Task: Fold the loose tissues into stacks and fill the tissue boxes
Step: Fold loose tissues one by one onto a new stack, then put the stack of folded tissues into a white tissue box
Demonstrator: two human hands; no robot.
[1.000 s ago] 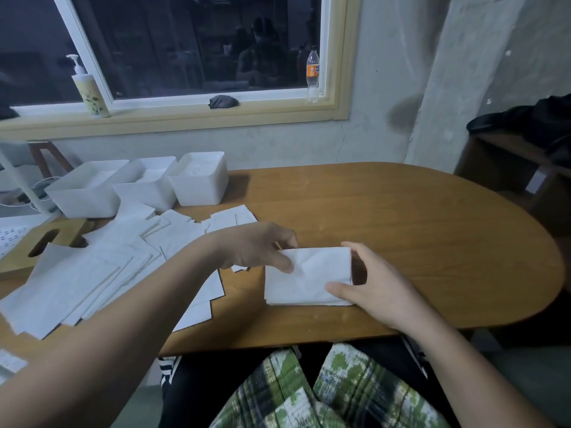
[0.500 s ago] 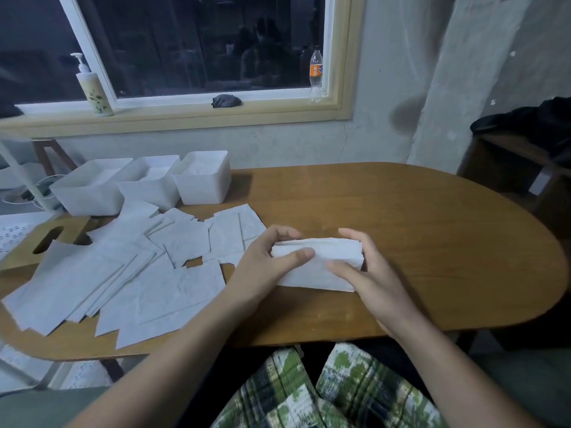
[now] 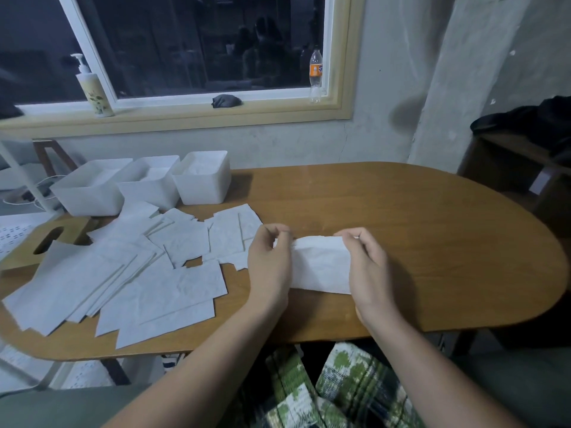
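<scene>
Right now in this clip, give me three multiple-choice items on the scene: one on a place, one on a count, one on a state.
1. Where do the loose tissues lie?
A. on the table's left part
B. on the windowsill
C. on the floor

2. How many white boxes stand at the table's far left?
A. one
B. three
C. five

3. How is the folded stack held?
A. by the left hand alone
B. untouched
C. between both hands

Answers: 1 A, they spread over the wooden table left of the hands. 2 B, three stand side by side. 3 C, the left hand and right hand grip its two ends.
</scene>
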